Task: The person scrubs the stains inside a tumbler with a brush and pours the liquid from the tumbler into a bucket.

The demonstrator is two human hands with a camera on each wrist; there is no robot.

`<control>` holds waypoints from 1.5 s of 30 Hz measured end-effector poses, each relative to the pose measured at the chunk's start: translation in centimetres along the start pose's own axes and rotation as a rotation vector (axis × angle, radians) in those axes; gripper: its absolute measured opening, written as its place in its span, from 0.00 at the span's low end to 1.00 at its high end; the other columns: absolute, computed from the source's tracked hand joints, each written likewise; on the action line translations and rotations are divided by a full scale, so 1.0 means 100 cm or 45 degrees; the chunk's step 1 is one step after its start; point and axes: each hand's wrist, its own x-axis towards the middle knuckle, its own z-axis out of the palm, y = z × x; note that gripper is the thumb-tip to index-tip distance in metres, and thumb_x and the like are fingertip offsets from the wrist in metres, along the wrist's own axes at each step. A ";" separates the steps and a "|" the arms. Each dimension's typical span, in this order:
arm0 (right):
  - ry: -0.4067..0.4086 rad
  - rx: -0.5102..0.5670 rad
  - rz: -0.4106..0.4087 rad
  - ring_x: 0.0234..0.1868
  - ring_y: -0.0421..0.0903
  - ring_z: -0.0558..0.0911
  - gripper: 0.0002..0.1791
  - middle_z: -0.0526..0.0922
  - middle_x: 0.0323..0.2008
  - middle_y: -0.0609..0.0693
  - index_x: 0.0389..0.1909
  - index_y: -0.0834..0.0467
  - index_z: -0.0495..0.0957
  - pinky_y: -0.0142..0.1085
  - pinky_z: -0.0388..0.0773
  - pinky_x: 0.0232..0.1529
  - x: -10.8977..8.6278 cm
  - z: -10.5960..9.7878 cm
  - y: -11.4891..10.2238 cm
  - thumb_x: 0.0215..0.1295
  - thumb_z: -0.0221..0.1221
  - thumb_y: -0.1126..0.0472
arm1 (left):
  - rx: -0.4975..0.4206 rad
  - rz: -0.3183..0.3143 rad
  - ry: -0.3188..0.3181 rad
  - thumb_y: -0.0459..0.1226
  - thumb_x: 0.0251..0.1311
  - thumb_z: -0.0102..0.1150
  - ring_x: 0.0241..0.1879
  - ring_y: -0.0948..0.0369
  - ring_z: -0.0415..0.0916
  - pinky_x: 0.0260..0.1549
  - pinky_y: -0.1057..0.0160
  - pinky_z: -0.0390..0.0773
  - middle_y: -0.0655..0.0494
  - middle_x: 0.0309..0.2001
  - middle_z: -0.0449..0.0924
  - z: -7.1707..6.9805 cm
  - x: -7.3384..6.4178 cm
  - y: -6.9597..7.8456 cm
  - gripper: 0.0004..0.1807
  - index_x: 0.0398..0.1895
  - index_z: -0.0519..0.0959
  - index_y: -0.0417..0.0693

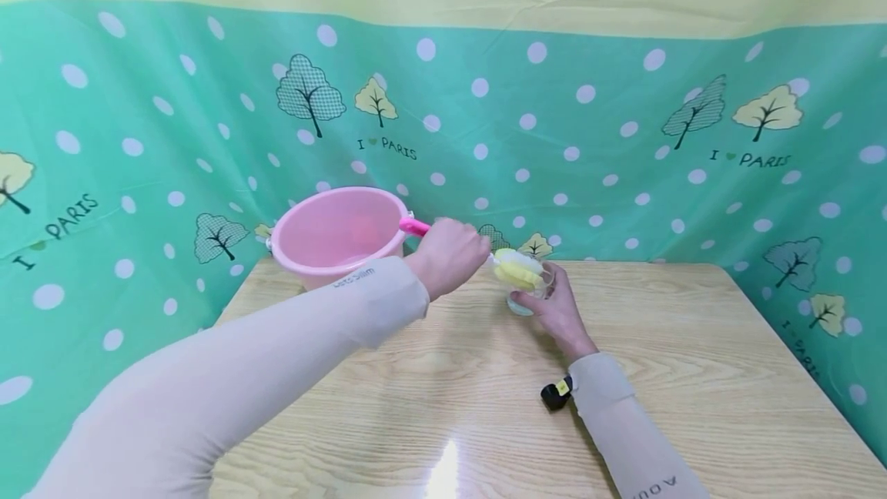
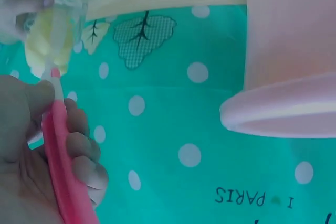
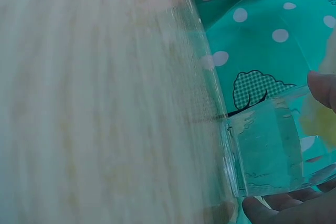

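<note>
In the head view my left hand [image 1: 453, 256] grips the pink handle of a sponge brush [image 2: 68, 166], fingers curled round it in the left wrist view. The brush has a yellow and white sponge head [image 1: 518, 268], which points toward my right hand [image 1: 563, 314]. That hand holds a clear drinking glass [image 3: 268, 150], thumb on one side and fingers on the other. Glass and sponge overlap, with the sponge at the glass's mouth end; the right wrist view shows clear wall toward its base. The glass is tilted above the wooden table [image 1: 485, 383].
A pink bucket [image 1: 312, 272] stands at the table's back left, beside the left forearm. Behind the table hangs a green dotted curtain [image 1: 485, 122] with tree prints, which also lines both sides. A black wrist camera [image 1: 554, 396] sits at the right sleeve.
</note>
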 end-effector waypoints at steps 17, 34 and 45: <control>-0.001 0.018 -0.048 0.64 0.53 0.63 0.53 0.61 0.65 0.55 0.71 0.57 0.48 0.50 0.57 0.66 0.001 -0.001 0.001 0.50 0.71 0.56 | 0.306 0.124 0.230 0.39 0.62 0.59 0.38 0.56 0.72 0.41 0.62 0.68 0.54 0.39 0.79 -0.004 0.026 0.000 0.10 0.45 0.76 0.49; -0.003 -0.014 -0.012 0.64 0.55 0.63 0.53 0.59 0.67 0.57 0.72 0.55 0.47 0.51 0.59 0.64 0.001 -0.001 -0.001 0.51 0.70 0.54 | 0.551 0.378 0.374 0.30 0.58 0.55 0.49 0.53 0.69 0.54 0.56 0.59 0.51 0.51 0.78 0.003 0.060 0.004 0.15 0.47 0.75 0.53; 0.001 -0.021 -0.023 0.63 0.54 0.63 0.51 0.60 0.65 0.57 0.71 0.56 0.48 0.50 0.59 0.64 0.000 -0.001 -0.002 0.52 0.70 0.55 | 0.532 0.413 0.325 0.34 0.59 0.58 0.49 0.54 0.70 0.52 0.57 0.59 0.54 0.51 0.79 0.003 0.072 0.004 0.15 0.49 0.76 0.56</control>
